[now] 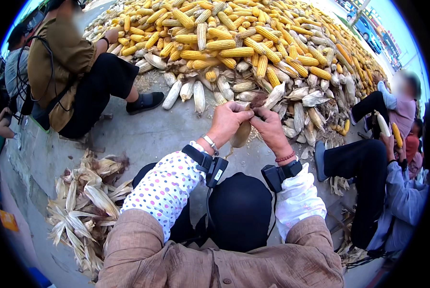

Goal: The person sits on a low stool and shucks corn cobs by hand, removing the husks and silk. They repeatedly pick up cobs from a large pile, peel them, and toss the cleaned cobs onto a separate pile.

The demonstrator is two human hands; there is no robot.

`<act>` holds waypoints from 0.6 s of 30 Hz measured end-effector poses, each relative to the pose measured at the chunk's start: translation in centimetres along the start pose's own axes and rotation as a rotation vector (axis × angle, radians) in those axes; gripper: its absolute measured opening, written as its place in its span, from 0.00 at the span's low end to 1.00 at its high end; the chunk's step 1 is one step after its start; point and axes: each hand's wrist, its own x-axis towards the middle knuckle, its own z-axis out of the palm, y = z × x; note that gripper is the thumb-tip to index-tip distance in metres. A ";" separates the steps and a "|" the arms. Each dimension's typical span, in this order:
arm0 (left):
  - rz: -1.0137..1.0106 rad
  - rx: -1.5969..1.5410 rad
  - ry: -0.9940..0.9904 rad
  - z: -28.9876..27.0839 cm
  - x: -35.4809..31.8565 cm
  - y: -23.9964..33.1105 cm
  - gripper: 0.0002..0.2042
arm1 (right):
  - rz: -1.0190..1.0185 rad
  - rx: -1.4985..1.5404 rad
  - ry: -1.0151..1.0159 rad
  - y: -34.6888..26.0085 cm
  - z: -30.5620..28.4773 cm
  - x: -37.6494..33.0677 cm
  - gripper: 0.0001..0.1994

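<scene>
1. Near left, a heap of dry, papery husks [83, 201] lies on the concrete ground [157, 134].
2. At centre, the left hand [227, 122] and right hand [271, 128] pinch the husked corn ear [242, 134] at its far, brown-silked tip; its long axis runs near-to-far, tip pointing far.
3. Beyond, a pile of yellow, knobbly cobs [239, 38] spreads.

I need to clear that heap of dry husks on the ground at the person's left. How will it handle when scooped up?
The husk heap looks papery and curled, so it is probably light and floppy. The leaves lie loose and splayed, so a scoop would likely shed bits. Being flat strips, they should not roll, unlike the yellow cobs.
</scene>
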 end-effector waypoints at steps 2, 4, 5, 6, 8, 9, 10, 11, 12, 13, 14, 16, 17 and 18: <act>-0.023 -0.019 -0.021 -0.3 0.1 -0.1 0.09 | 0.025 -0.094 0.049 -0.1 0.4 0.2 0.10; -0.018 -0.083 -0.048 -0.5 0.4 -0.3 0.09 | -0.023 -0.034 0.084 0.0 0.9 0.5 0.10; -0.033 -0.092 -0.077 -0.7 0.5 -0.4 0.09 | -0.029 -0.054 0.098 0.0 1.1 0.6 0.10; -0.030 -0.093 -0.109 -1.0 0.8 -0.4 0.09 | -0.011 -0.025 0.112 0.1 1.3 0.8 0.09; -0.084 -0.125 -0.175 -1.4 1.0 -0.6 0.10 | 0.005 0.030 0.126 0.5 1.7 0.9 0.09; -0.084 -0.100 -0.179 -1.6 1.2 -0.6 0.10 | 0.049 0.057 0.138 0.8 1.9 1.2 0.08; -0.084 -0.066 -0.173 -1.6 1.2 -0.7 0.10 | 0.062 0.077 0.155 1.2 2.1 1.2 0.08; -0.082 -0.122 -0.192 -1.6 1.2 -0.8 0.09 | 0.069 0.099 0.172 1.6 2.2 1.4 0.08; -0.092 -0.165 -0.194 -1.6 1.2 -0.9 0.09 | 0.049 0.128 0.172 2.0 2.3 1.5 0.08; -0.100 -0.210 -0.194 -1.7 1.1 -1.0 0.09 | 0.057 0.168 0.169 2.5 2.4 1.7 0.07; -0.108 -0.196 -0.213 -1.7 1.0 -1.2 0.09 | 0.102 0.153 0.256 2.9 2.3 1.9 0.07; -0.106 -0.177 -0.265 -1.6 0.9 -1.5 0.08 | 0.215 0.098 0.415 3.7 2.0 2.2 0.07; -0.120 -0.174 -0.238 -1.8 1.0 -1.7 0.07 | 0.216 0.099 0.464 4.0 1.8 2.2 0.07; -0.110 -0.172 -0.219 -1.9 1.3 -1.8 0.07 | 0.158 0.227 0.420 4.3 1.7 2.4 0.06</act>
